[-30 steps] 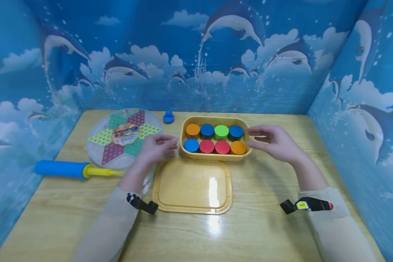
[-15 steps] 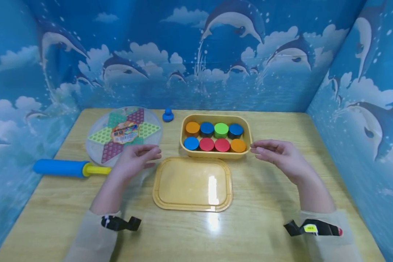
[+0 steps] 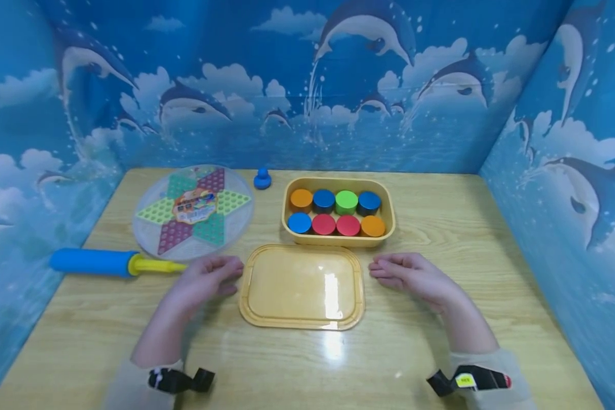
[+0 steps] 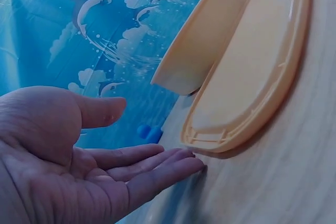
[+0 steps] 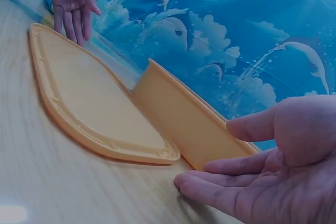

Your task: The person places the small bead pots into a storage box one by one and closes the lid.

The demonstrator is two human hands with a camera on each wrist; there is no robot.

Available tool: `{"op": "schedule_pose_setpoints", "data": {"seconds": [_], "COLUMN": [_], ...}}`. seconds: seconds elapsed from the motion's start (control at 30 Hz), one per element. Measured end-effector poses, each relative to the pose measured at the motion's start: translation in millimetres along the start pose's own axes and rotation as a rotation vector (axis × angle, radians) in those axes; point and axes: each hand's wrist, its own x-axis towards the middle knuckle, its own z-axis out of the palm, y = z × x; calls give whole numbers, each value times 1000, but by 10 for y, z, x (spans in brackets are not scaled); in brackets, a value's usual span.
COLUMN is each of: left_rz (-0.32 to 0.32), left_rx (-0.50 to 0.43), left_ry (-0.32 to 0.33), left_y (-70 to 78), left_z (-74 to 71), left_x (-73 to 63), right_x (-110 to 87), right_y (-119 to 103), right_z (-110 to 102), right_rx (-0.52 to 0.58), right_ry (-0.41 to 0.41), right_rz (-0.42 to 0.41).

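A flat yellow lid (image 3: 301, 287) lies on the table between the two hands. At its left edge is my left hand (image 3: 202, 283), fingers extended and thumb apart from them in the left wrist view. My right hand (image 3: 415, 279) stands just off the lid's right edge, its fingers fairly straight, thumb raised and nothing held, as the right wrist view shows. Behind the lid sits a yellow box (image 3: 338, 241) holding two rows of round pieces, among them a green one (image 3: 346, 202), a red one (image 3: 323, 225) and an orange one (image 3: 372, 226).
A round Chinese checkers board (image 3: 195, 208) lies at the back left. In front of it is a blue and yellow pump-like toy (image 3: 94, 262), its tip near the left hand. A small blue knobbed piece (image 3: 262, 179) stands behind. Dolphin-print cloth (image 3: 307, 85) walls the table.
Both hands have left the sides of the box and come down toward me to either side of the lid. The box and lid stay in place.
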Motion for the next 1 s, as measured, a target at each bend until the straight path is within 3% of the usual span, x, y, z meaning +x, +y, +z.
{"op": "schedule_pose_setpoints", "data": {"seconds": [0.23, 0.6, 0.83, 1.0], "left_rz": [20, 51, 66, 110], "left_rx": [-62, -69, -2, 18], "left_ry": [26, 22, 6, -30], "left_y": [-38, -36, -13, 75], "left_z": [75, 151, 130, 95], "left_x": [6, 8, -89, -224], "right_x": [66, 59, -34, -95], "right_y": [19, 56, -48, -183], "right_z": [184, 274, 281, 279], "right_rx": [19, 17, 38, -38], "right_ry": [19, -88, -141, -141], "right_rz": [24, -92, -63, -60]}}
